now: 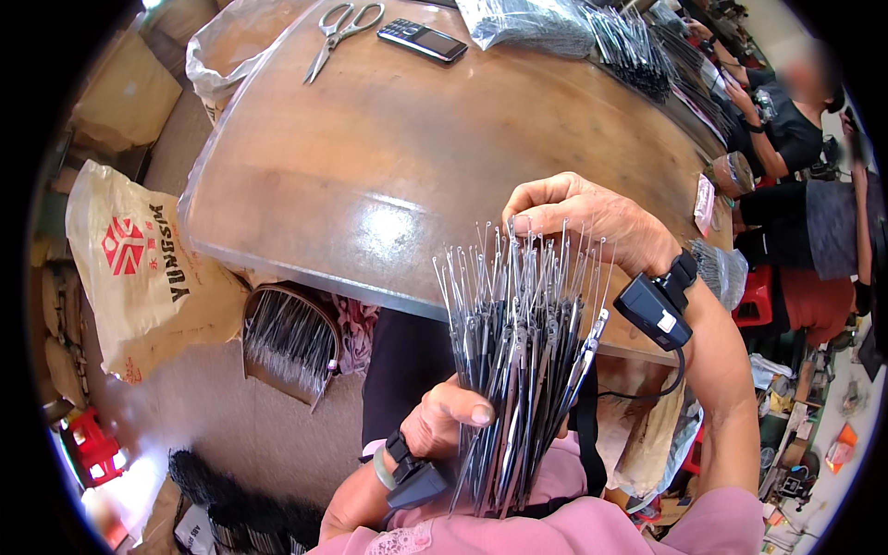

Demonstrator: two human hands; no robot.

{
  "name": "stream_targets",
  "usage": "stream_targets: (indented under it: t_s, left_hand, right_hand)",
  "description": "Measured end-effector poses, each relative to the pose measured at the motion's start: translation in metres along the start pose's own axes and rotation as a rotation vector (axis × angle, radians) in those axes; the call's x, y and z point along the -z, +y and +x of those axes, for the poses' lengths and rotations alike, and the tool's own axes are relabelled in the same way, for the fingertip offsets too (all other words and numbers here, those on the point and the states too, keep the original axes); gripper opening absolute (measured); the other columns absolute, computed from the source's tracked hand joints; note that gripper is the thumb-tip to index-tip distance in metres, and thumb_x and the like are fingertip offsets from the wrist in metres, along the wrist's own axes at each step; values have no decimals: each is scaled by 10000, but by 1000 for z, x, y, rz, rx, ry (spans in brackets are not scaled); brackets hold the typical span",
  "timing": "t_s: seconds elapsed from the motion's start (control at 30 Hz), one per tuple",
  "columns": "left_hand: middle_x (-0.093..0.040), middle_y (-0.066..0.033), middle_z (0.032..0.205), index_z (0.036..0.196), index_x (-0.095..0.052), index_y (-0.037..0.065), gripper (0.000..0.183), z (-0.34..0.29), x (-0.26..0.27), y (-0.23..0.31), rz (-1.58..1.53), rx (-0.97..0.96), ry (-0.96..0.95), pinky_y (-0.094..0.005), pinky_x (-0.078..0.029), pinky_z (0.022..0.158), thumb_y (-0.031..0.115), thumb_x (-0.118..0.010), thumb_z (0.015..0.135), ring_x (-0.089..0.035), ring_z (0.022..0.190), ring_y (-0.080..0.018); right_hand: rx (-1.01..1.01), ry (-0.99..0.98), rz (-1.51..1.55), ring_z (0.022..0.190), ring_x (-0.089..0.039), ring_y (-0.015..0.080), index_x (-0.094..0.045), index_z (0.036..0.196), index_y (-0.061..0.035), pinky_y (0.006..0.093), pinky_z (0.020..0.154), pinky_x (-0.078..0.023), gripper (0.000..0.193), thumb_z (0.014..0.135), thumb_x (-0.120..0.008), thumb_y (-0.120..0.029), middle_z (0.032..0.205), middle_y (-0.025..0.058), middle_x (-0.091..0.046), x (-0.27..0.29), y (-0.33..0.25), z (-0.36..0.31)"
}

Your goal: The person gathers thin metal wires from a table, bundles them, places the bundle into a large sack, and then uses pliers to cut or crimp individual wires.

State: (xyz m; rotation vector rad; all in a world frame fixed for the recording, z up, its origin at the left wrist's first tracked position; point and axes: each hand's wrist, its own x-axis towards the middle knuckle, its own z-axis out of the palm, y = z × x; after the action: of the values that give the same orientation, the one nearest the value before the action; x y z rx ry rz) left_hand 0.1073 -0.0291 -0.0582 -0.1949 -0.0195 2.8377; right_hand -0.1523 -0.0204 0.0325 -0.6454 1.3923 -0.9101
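Observation:
My left hand is closed around a thick bundle of umbrella ribs, its thumb lying across the near side. The ribs are thin and dark, with silvery wire tips ending in small loops; they stand roughly upright over my lap, fanning out at the top. At the top of the bundle my right hand has thumb and forefinger pinched together at the looped tip of one rib. Its other fingers curl behind and are partly hidden. One rib with a pale jointed end leans out at the bundle's right.
The brown table curves in front of me, with scissors and a mobile phone at its far side. More ribs lie far right, near another person. At left are a beige sack and a bin of ribs.

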Motion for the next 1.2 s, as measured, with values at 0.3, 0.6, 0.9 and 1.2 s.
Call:
stream_targets:
  t_s: [0.3,0.6,0.9,1.2]
  left_hand:
    - [-594,-253,1141,1341,-474,-104,950,0,1,-2,-66,-7,3,-420,-447,954,245,-817,527,-579,1011,-349]
    - [-583,-222,1113,1307,-502,-91,907,10,-6,0,-61,4,-42,-419,-477,836,209,-802,506,-563,948,-343]
    - [-646,-209,1053,1258,-548,-87,835,12,-9,1,-85,-62,-66,-404,-509,919,230,-788,523,-636,930,-319]
    - [-624,-220,1060,1343,-466,-104,969,6,-15,19,-41,-106,-20,-367,-562,843,301,-773,518,-647,960,-278]
  right_hand:
    - [414,252,256,904,-610,171,-648,986,-41,324,837,-492,159,976,-595,-191,938,71,-654,13,1,19]
    - [850,384,323,947,-630,293,-598,991,32,395,888,-484,268,1037,-443,-183,986,158,-679,68,-68,24]
    - [1105,596,346,632,-591,158,-604,1018,-19,296,602,-505,228,1038,-459,-194,725,18,-608,68,-120,-24]
    - [396,597,-8,410,-307,32,-566,1043,-37,217,427,-291,185,1043,-485,-202,564,-73,-342,-22,-98,-108]
